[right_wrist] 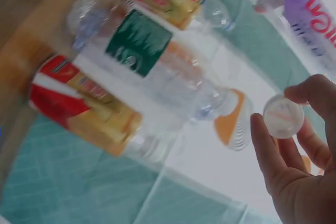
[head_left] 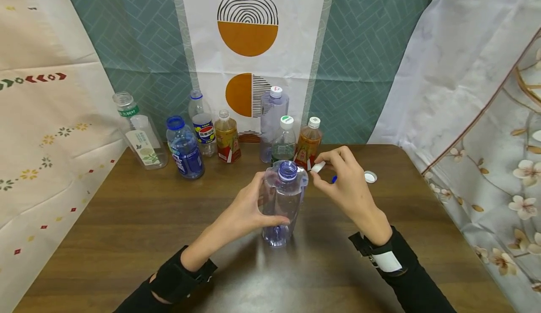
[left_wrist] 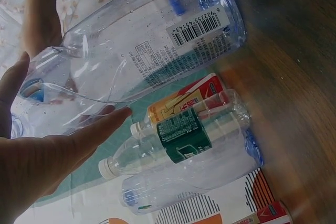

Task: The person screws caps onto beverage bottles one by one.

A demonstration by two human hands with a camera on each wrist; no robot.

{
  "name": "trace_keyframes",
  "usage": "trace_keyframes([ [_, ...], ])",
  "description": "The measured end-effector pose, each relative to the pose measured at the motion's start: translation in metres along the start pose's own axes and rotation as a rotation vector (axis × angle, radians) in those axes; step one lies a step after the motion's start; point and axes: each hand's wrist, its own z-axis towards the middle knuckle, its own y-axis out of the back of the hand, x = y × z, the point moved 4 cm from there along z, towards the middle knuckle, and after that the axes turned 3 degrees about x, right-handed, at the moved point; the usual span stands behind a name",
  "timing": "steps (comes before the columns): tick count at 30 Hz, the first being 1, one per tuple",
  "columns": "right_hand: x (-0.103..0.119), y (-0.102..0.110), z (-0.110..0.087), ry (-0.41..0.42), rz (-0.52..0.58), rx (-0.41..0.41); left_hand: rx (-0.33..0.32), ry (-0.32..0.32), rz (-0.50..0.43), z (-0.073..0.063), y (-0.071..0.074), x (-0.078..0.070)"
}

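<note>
The big bottle (head_left: pixel 282 202) stands upright near the middle of the table (head_left: pixel 127 228), in front of the person, its neck (head_left: pixel 288 176) bare. The left hand (head_left: pixel 247 209) grasps its body from the side, thumb across the near face and fingers round the far side; the hand is spread only as wide as the bottle. This hold probably serves to steady a light, hollow thing, and it leaves the mouth uncovered.

Just beside the neck, apart from it, the right hand (head_left: pixel 344 186) pinches a small white cap (head_left: pixel 318 167) between thumb and fingertips. The right wrist view shows the cap held at its edges, which likely lets the hand turn it without covering its faces.

Past the right hand, a white lid (head_left: pixel 370 177) lies on the table, and a blue cap (head_left: pixel 334 179) shows partly behind the hand. Both seem set there to be within easy reach.

Farther out, 7 bottles stand near the back edge. On the left, the leaf bottle (head_left: pixel 147 148), blue bottle (head_left: pixel 184 151), Pepsi bottle (head_left: pixel 204 127) and tea bottle (head_left: pixel 227 136) look uncapped; the tall bottle (head_left: pixel 272 115), green-label bottle (head_left: pixel 284 144) and second tea bottle (head_left: pixel 308 144) wear white tops. The grouping looks deliberate, perhaps separating 4 from 3.
</note>
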Motion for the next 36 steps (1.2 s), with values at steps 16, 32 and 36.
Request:
trace_keyframes([
  [16,0.037,0.022,0.005,-0.032,0.370,-0.268,0.002,-0.023,0.005,0.000,0.000,-0.002],
  [32,0.060,0.007,0.025,0.074,0.536,-0.109,0.018,-0.047,-0.018,-0.001,-0.001,-0.002],
  [36,0.060,0.003,0.026,0.085,0.504,-0.091,0.018,-0.044,-0.020,-0.001,0.000,-0.002],
])
